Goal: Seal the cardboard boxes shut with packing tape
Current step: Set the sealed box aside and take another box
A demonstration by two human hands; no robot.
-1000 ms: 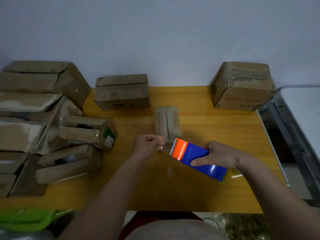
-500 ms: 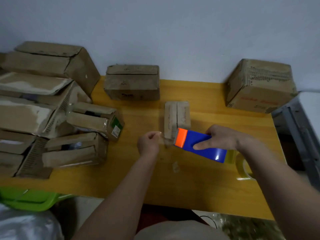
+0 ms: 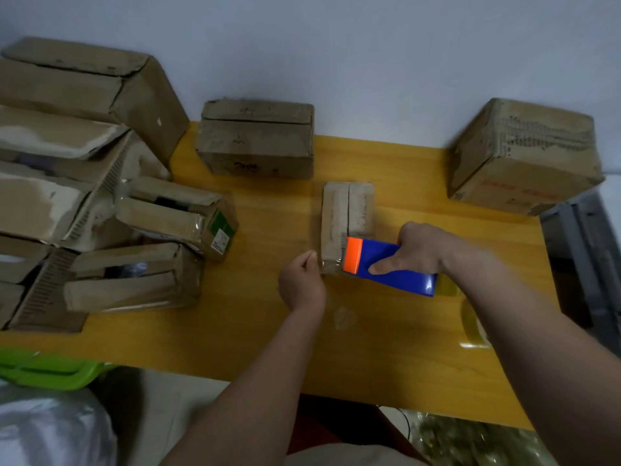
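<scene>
Seemingly barely begun, the sealing stood at one small box (image 3: 347, 220) mid-table, its seam untaped, where the left hand (image 3: 301, 284) pinched the tape end at its near edge, the right hand (image 3: 424, 251) gripping the blue dispenser (image 3: 389, 266), several open-flapped boxes (image 3: 134, 280) waiting leftward.

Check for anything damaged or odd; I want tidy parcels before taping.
Yes. The stacked boxes at the table's left edge look worn, their facing torn to pale patches, and two smaller boxes gape open. A crumpled tape scrap lies on the table.
</scene>
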